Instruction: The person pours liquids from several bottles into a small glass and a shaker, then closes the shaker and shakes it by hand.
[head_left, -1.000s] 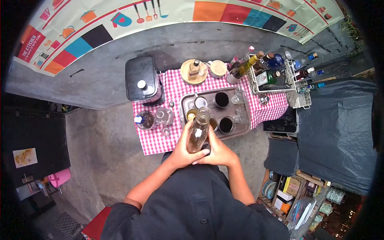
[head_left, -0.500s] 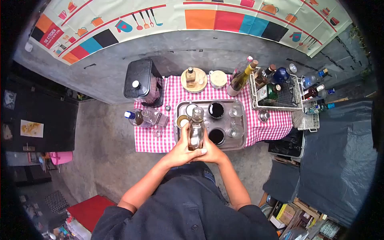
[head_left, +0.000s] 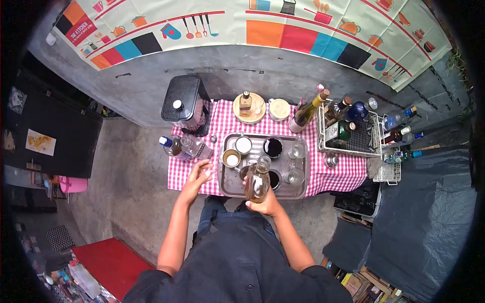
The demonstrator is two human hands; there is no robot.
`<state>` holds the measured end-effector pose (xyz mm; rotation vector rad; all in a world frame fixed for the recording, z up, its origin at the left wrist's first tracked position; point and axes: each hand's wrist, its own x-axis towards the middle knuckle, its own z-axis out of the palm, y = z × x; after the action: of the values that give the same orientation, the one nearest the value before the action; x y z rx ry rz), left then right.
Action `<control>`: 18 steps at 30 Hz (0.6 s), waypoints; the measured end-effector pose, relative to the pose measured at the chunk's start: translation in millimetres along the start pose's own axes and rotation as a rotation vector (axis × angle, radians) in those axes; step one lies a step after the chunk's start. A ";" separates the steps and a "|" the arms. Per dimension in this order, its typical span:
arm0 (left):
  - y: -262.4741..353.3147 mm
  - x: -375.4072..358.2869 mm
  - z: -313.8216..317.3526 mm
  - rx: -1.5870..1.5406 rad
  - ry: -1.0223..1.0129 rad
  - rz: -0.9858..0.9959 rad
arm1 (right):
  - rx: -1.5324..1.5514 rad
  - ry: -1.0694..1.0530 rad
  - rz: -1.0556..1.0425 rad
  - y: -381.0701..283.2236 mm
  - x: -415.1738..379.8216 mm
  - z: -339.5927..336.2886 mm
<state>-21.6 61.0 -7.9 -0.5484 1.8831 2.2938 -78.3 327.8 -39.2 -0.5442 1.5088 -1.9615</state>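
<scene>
My right hand is wrapped round a clear glass bottle, held tilted over the front of the metal tray. The bottle's mouth shows no cap. Off to the left, my left hand is open with its fingers apart, over the cloth's front edge. Just beyond it are a clear square bottle and a blue-capped bottle. On the tray stand a white-filled mug, a brass-coloured cup, a glass of dark liquid and clear glasses. The held bottle partly covers a second dark glass.
A black dispenser stands at the back left. Behind the tray are a wooden board with a small bottle and a lidded mug. A tall yellow-necked bottle and a wire basket of bottles stand to the right.
My left hand has let go of the bottle and moved left towards the square bottle. My right hand still holds the bottle, now slightly further right and lower in view.
</scene>
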 end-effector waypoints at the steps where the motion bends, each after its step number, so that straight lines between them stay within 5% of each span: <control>1: -16.2 2.7 -6.8 0.063 0.098 -0.029 | 0.031 0.030 0.041 -5.0 -2.9 -0.3; 6: -132.5 31.4 -43.3 0.459 0.515 -0.002 | -0.211 0.080 0.047 3.6 -10.9 -21.3; 7: -133.4 33.9 -44.1 0.707 0.623 0.080 | -0.209 0.096 0.042 6.5 -11.7 -24.0; 10: -138.1 41.0 -49.9 0.789 0.745 0.055 | -0.208 0.100 0.075 5.7 -12.0 -30.2; 18: -140.0 60.4 -70.3 0.928 0.505 -0.111 | -0.092 0.096 0.133 7.1 -1.5 -23.7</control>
<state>-18.9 15.4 -169.5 -1.0667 2.7177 1.0259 -90.9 344.5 -52.5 -0.3819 1.6577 -1.8471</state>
